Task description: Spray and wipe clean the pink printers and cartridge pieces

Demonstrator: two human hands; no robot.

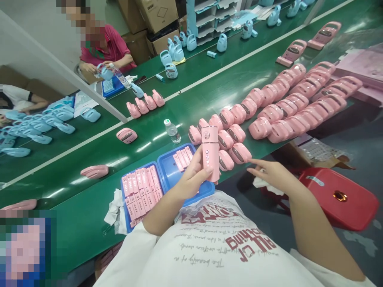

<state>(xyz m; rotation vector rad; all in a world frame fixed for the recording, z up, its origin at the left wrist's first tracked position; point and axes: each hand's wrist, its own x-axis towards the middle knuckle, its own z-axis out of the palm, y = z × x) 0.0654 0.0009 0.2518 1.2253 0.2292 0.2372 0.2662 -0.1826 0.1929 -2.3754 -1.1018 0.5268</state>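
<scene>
My left hand (194, 175) grips a pink oblong device (210, 152) upright in front of my chest, above a blue tray (169, 159). My right hand (271, 173) hovers just to the right of it, fingers apart, a crumpled white tissue (263, 184) tucked under the palm. A second blue tray (124, 195) to the left is packed with several small pink parts (140, 191). Beyond the device lies a cluster of pink rounded shells (230, 137) on the green conveyor belt (89, 191).
Rows of pink shells (302, 103) stretch to the right. A small clear bottle (172, 130) stands on the belt. A red case (335, 197) lies at my right. Across the belt a person in red (104, 50) handles a blue device; blue shells (38, 123) pile at left.
</scene>
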